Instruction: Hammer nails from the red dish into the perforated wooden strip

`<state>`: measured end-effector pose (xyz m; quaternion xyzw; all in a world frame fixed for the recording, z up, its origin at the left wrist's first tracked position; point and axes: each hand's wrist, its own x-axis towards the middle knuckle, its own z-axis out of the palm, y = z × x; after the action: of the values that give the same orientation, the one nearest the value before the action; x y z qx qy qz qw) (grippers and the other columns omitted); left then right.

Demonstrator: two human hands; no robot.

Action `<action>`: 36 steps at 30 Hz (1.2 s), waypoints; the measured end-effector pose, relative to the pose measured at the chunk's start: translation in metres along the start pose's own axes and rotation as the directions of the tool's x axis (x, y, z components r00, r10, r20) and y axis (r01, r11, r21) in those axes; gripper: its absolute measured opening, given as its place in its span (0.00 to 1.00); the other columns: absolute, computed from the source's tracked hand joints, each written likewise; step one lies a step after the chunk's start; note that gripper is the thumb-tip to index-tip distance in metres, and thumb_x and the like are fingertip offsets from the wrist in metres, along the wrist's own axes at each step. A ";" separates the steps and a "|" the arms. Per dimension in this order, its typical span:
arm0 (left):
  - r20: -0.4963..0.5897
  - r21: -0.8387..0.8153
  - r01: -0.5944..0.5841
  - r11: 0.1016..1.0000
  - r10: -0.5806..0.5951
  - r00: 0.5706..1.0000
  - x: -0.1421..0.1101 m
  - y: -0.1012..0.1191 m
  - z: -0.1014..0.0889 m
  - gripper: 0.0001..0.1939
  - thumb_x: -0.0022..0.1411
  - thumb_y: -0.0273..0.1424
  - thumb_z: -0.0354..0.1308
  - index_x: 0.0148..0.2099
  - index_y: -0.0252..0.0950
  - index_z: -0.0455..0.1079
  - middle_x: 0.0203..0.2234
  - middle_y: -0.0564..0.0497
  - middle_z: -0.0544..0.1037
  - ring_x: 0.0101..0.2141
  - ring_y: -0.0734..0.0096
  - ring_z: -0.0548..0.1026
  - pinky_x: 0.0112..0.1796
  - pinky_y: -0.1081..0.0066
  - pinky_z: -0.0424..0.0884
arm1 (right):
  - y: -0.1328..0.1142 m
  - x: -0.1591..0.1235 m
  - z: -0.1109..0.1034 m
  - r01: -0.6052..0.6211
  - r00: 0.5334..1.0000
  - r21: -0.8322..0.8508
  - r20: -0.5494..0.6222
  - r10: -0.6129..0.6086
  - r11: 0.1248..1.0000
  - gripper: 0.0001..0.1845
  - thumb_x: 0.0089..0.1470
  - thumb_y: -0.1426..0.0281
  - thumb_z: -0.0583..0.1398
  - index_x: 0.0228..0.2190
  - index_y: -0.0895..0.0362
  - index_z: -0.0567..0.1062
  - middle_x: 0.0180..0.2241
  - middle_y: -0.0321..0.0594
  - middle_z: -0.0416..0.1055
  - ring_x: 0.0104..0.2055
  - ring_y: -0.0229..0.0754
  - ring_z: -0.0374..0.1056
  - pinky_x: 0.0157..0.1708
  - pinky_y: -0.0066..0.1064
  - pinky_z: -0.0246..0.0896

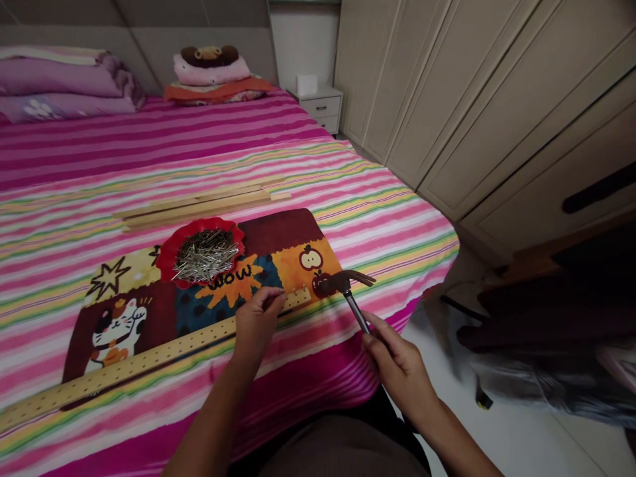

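Holding of the hammer is performed by the right hand, right of centre in the lower half of the frame; its grip is closed around the handle, and the head is positioned just beside the right end of the perforated strip. The strip is laid diagonally from the lower left edge of the frame to the centre, across the front portion of a patterned mat. The left hand is placed over the strip near its right end, with thumb and forefinger brought near each other; whether this grip is fully closed, or anything is pinched in it, cannot be told. A red scalloped bowl, filled with loose nails, is set at the mat's rear edge, left of centre. Behind it, several wooden strips are laid on the striped bed. Folded bedding is stacked in the upper left, a nightstand is located at upper centre, and a wardrobe is shown at upper right.
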<state>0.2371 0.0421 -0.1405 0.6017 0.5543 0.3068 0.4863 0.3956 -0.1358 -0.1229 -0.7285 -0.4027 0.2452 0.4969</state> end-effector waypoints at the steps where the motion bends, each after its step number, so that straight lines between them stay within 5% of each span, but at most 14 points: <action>1: -0.003 0.009 -0.014 1.000 0.014 1.000 0.000 0.000 0.000 0.12 0.46 0.41 0.60 0.32 0.39 0.74 0.25 0.55 0.77 0.28 0.74 0.72 0.32 0.75 0.65 | 0.000 0.000 0.000 0.017 1.000 -0.007 0.002 -0.017 1.000 0.21 0.55 0.66 0.55 0.49 0.61 0.72 0.27 0.37 0.72 0.27 0.37 0.69 0.27 0.24 0.66; 11: -0.013 0.218 -0.252 0.943 0.262 0.965 -0.001 -0.010 0.003 0.09 0.52 0.38 0.56 0.32 0.40 0.73 0.26 0.54 0.77 0.29 0.72 0.72 0.33 0.73 0.65 | -0.016 -0.002 0.006 0.182 0.982 -0.058 0.069 -0.178 0.982 0.19 0.59 0.71 0.52 0.51 0.59 0.70 0.32 0.38 0.76 0.29 0.36 0.72 0.31 0.24 0.69; 17: -0.025 0.272 -0.284 0.920 0.301 0.953 -0.001 -0.012 0.004 0.08 0.53 0.37 0.56 0.31 0.40 0.73 0.25 0.54 0.76 0.27 0.73 0.71 0.32 0.74 0.64 | -0.027 0.010 0.017 0.368 0.919 -0.126 0.203 -0.339 0.921 0.22 0.60 0.73 0.50 0.56 0.56 0.64 0.45 0.46 0.74 0.45 0.43 0.71 0.44 0.34 0.68; 28: 0.001 0.326 -0.284 0.902 0.300 0.954 -0.002 -0.013 0.002 0.06 0.54 0.33 0.55 0.29 0.38 0.71 0.21 0.56 0.72 0.24 0.76 0.68 0.28 0.76 0.59 | -0.038 0.022 0.030 0.425 0.875 -0.251 0.361 -0.324 0.870 0.24 0.60 0.74 0.48 0.57 0.60 0.61 0.37 0.50 0.74 0.36 0.46 0.72 0.34 0.38 0.71; 36: 0.005 0.299 -0.298 0.907 0.311 0.950 -0.001 -0.016 0.000 0.07 0.56 0.34 0.55 0.32 0.38 0.72 0.25 0.53 0.75 0.29 0.73 0.71 0.33 0.74 0.64 | -0.037 0.016 0.023 0.302 0.945 -0.103 0.165 -0.283 0.948 0.20 0.60 0.71 0.51 0.53 0.57 0.67 0.45 0.45 0.75 0.45 0.44 0.72 0.45 0.32 0.69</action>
<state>0.2312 0.0399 -0.1552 0.7400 0.5037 0.3052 0.3249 0.3742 -0.1036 -0.0974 -0.6704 -0.5572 0.1958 0.4491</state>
